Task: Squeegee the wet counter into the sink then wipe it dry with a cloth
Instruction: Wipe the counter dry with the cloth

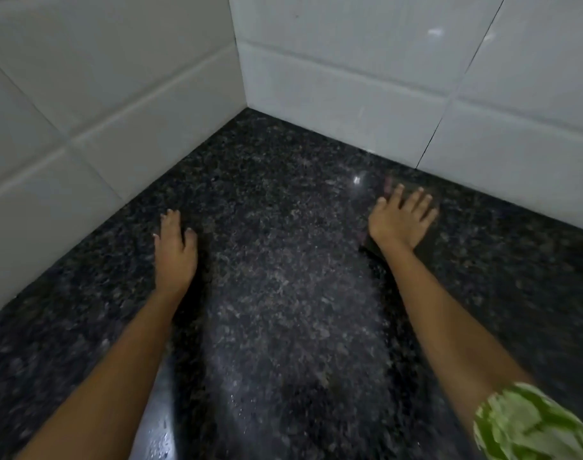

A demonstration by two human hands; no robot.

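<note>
Head view: left hand (175, 250) flat, empty on counter (283, 260); right hand (401, 220) presses a blurred dark cloth (426, 245).

Dark, near-black polished granite counter (283, 277), speckled all over with grey and brownish flecks, paler and glossier down the middle. Plain white glazed wall tiles (350, 88) with thin grey grout lines, one darker joint at right. Dark, blurred flat cloth (423, 242) under the right hand (401, 220), nearly matching the stone. Bright green short sleeve (532, 426) patterned in white and pale-green blotches.
</note>
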